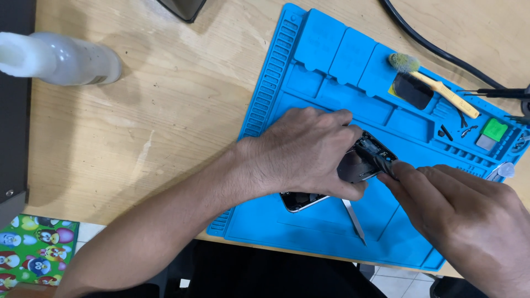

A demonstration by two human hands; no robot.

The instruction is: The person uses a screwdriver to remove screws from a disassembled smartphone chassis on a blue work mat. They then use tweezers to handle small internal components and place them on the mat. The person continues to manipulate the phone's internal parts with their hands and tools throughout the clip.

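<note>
Phone [301, 200], one, opened, glossy, centre frame on my ribbed blue mat [309, 55]. My left hand [301, 152] clamps it. My right hand [458, 209] pinches one dark tool [375, 160].

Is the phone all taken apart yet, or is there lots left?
Partly. The phone lies open on the blue mat, with small parts already set out. The left hand steadies it; the right hand works a dark tool inside. Its insides remain in place.
</note>
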